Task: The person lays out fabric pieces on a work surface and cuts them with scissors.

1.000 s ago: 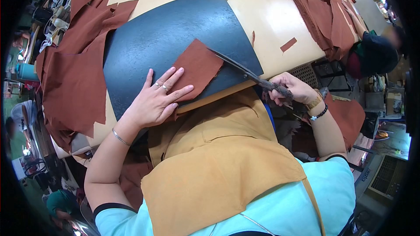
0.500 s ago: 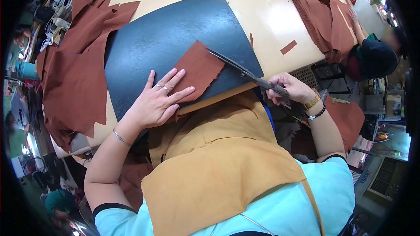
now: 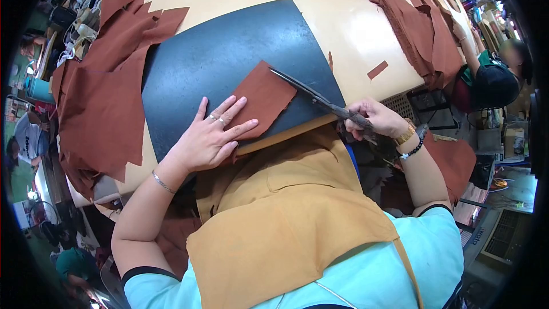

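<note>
My left hand (image 3: 216,131) lies flat with spread fingers on a reddish-brown piece of leather or cloth (image 3: 263,97), pressing it to a dark cutting board (image 3: 223,51). The piece is roughly rectangular, with a ragged lower right edge. My right hand (image 3: 374,120) is closed around the wrapped handles of a pair of scissors (image 3: 320,99). Their long dark blades point up and left along the upper right edge of the piece, the tip close to its top corner. The blades look nearly together; whether material sits between them I cannot tell.
Large reddish-brown sheets (image 3: 103,97) lie left of the board, and more ragged pieces (image 3: 423,28) are at the far right. A small scrap (image 3: 377,70) rests on the pale table (image 3: 343,23). A co-worker (image 3: 494,80) is at the right table edge. A tan apron (image 3: 286,229) covers my lap.
The view has shifted slightly. My hands, the scissors and the piece keep nearly the same places. At the right, the co-worker's pale sheet is out of view.
</note>
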Available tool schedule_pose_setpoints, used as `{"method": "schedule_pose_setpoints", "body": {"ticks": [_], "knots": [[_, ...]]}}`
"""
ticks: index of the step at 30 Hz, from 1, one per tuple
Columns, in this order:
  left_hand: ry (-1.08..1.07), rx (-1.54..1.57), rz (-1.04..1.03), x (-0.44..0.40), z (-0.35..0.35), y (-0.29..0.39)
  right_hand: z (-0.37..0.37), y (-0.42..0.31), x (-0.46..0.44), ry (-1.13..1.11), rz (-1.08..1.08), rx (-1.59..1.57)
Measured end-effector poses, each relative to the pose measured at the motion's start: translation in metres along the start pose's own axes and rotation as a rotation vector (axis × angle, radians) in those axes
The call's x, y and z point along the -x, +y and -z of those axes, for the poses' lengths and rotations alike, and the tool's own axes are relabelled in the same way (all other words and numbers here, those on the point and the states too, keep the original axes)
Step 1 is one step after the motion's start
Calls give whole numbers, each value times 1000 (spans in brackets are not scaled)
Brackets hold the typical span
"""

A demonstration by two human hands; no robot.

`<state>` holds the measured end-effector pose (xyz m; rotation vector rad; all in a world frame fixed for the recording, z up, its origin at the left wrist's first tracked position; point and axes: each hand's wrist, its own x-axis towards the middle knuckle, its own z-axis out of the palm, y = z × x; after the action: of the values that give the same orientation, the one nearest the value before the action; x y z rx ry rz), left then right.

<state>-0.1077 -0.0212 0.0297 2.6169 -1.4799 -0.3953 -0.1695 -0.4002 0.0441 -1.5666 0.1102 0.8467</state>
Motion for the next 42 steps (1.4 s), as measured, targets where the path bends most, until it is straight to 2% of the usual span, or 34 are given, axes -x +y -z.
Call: {"method": "schedule_pose_setpoints", "body": {"ticks": [13, 20, 42], "knots": [[15, 33, -20, 1, -1, -2, 1, -6, -10, -16, 19, 78], [13, 38, -14, 1, -1, -1, -2, -1, -11, -57, 8, -75], [15, 32, -11, 0, 0, -1, -6, -2, -19, -26, 42, 49]]}}
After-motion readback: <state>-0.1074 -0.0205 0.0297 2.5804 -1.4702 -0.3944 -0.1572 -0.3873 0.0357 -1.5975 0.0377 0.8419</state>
